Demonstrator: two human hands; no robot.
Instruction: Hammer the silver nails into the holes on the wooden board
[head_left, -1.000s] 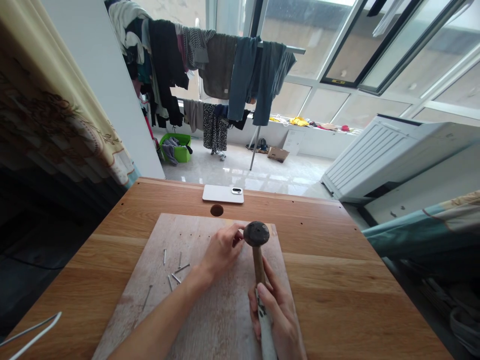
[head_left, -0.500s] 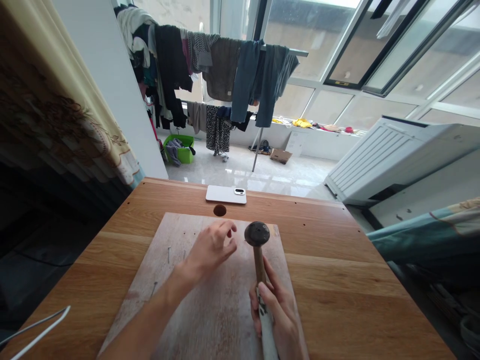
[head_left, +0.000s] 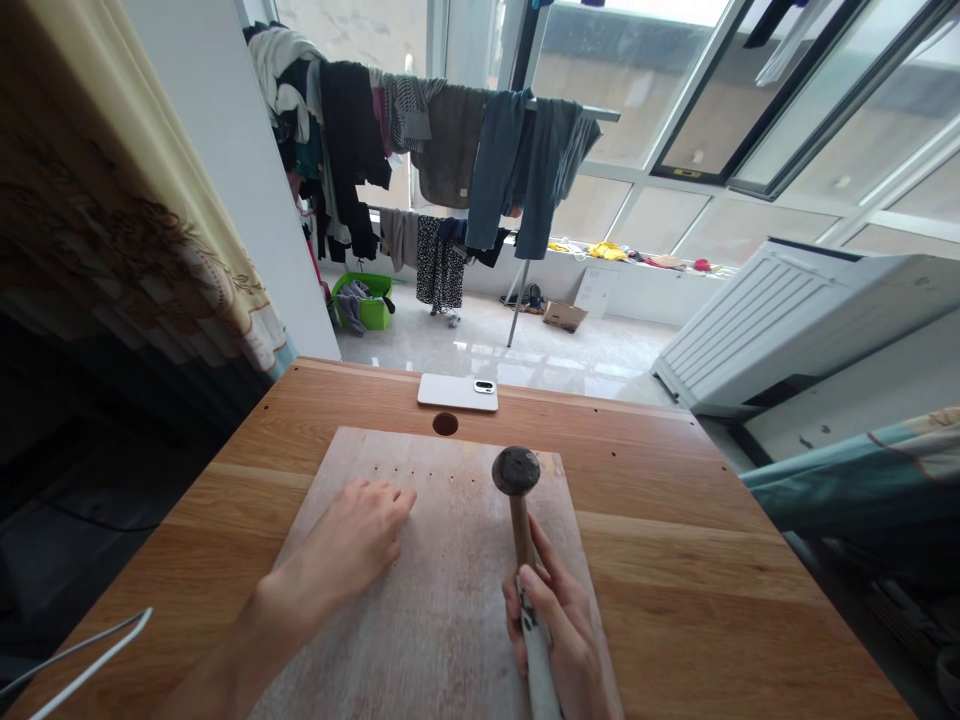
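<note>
Your right hand [head_left: 559, 620] is wrapped round the handle of the hammer [head_left: 516, 470], its dark head up above the right far part of the board [head_left: 450, 590]. The grip is well down the pale handle, so a loose wrist could let the head swing off line and bruise the board or your other hand. Your left hand [head_left: 367, 530] is over the left part of the board with its fingers curled; whether they pinch anything, you cannot tell from here, as the back of the hand hides it. It sits just near of the row of small dark marks [head_left: 412, 472], so a blow to the left end of that row could catch your knuckles. The board lies on the wooden table [head_left: 675, 560] with no clamp in sight, and could slide if struck near an edge. The white phone [head_left: 457, 393], just beyond its far edge, could be hit by an overlong swing.
</note>
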